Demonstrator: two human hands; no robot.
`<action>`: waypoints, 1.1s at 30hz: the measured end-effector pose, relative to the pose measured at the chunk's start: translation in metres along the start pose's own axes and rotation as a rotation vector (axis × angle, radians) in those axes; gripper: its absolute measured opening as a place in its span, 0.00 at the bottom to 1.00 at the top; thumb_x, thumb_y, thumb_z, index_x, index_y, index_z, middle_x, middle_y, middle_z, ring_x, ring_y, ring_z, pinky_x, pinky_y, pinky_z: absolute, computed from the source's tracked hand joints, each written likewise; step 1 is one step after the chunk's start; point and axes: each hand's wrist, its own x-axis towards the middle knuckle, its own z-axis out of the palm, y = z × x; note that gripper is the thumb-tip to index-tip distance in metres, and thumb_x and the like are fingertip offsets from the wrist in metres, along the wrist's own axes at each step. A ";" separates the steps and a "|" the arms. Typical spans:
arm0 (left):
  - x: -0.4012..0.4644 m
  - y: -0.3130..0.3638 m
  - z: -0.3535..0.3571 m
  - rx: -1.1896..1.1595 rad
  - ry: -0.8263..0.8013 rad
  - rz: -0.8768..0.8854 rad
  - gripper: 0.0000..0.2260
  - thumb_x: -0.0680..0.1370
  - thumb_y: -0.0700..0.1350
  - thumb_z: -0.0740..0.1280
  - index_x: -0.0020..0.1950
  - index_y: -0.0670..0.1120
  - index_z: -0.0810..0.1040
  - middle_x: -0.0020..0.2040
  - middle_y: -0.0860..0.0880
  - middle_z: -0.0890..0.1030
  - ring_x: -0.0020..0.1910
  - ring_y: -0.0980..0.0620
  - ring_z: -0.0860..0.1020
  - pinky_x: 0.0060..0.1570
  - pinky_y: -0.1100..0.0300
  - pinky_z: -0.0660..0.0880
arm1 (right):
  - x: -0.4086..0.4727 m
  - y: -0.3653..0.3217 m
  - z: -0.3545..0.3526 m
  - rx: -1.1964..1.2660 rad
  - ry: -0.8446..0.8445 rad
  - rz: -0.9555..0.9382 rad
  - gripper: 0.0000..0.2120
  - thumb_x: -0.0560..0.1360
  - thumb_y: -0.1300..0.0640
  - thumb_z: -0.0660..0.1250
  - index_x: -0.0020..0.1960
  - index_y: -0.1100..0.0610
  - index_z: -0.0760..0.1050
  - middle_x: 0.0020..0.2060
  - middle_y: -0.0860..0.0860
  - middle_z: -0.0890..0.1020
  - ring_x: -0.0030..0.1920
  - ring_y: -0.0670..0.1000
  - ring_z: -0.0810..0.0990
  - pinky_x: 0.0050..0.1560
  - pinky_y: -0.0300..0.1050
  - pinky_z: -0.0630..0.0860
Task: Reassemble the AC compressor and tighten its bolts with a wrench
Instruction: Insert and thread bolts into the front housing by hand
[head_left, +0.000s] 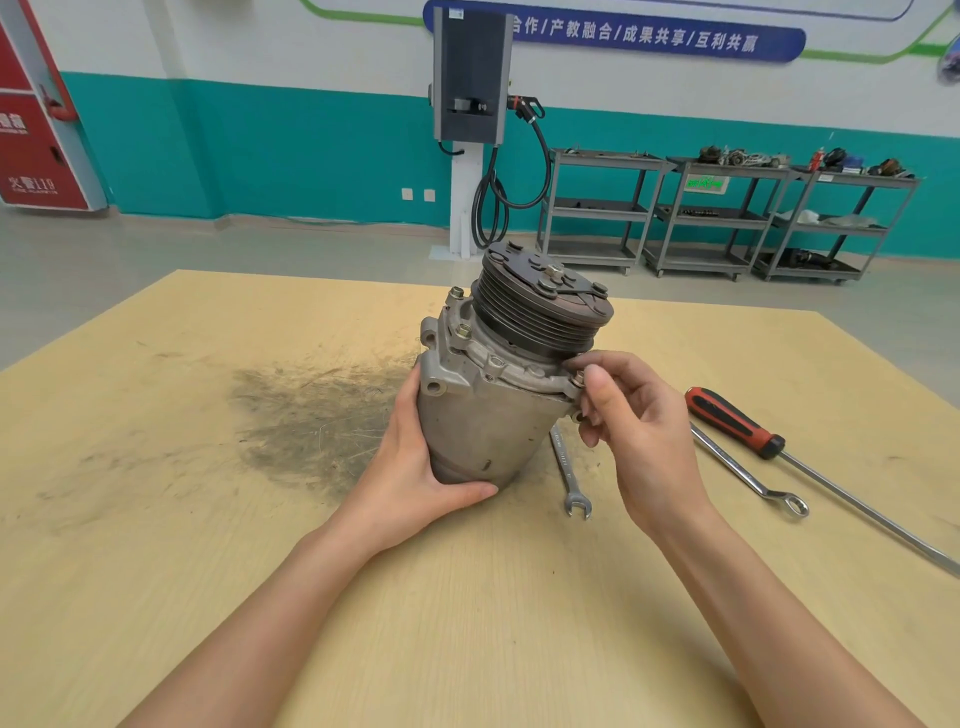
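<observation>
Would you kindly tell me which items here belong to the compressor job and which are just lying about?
In use:
- AC compressor, steadied by the left hand
- flange bolt, pinched by the right hand
- open-end wrench
- ring wrench

Lying about:
- red-handled screwdriver on the table
- shelving carts

A blue banner (613, 32) runs along the wall behind the dark charging unit (470, 78) and carries white Chinese characters: 合作/产教融合/成果共享/互利共赢. Far to the left of the charging unit, a red cabinet (36, 135) bears white characters with the number 119 near its lower edge; the rest of its lettering is too blurred to read. To the right of the charging unit, a green and white sign (705, 183) hangs on a grey shelf cart (727, 218), its print unreadable.
</observation>
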 end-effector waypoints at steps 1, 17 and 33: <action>0.000 0.000 0.000 -0.003 -0.002 -0.003 0.52 0.57 0.66 0.77 0.72 0.59 0.49 0.75 0.54 0.62 0.72 0.59 0.63 0.72 0.56 0.64 | -0.001 0.000 -0.001 -0.007 -0.021 -0.005 0.08 0.75 0.53 0.65 0.49 0.55 0.80 0.32 0.44 0.77 0.34 0.45 0.72 0.32 0.39 0.70; -0.001 0.003 -0.001 -0.006 -0.010 -0.004 0.54 0.58 0.64 0.78 0.74 0.59 0.47 0.75 0.55 0.61 0.73 0.59 0.62 0.73 0.54 0.63 | 0.003 -0.001 0.003 -0.021 0.045 0.046 0.07 0.75 0.58 0.70 0.40 0.54 0.75 0.36 0.54 0.78 0.36 0.51 0.72 0.34 0.45 0.69; -0.001 0.003 -0.001 -0.011 -0.002 0.000 0.56 0.57 0.65 0.78 0.74 0.60 0.46 0.75 0.56 0.61 0.73 0.60 0.63 0.73 0.55 0.63 | 0.004 -0.002 0.002 0.001 0.051 0.045 0.06 0.72 0.54 0.73 0.42 0.54 0.76 0.33 0.52 0.78 0.33 0.49 0.72 0.32 0.42 0.69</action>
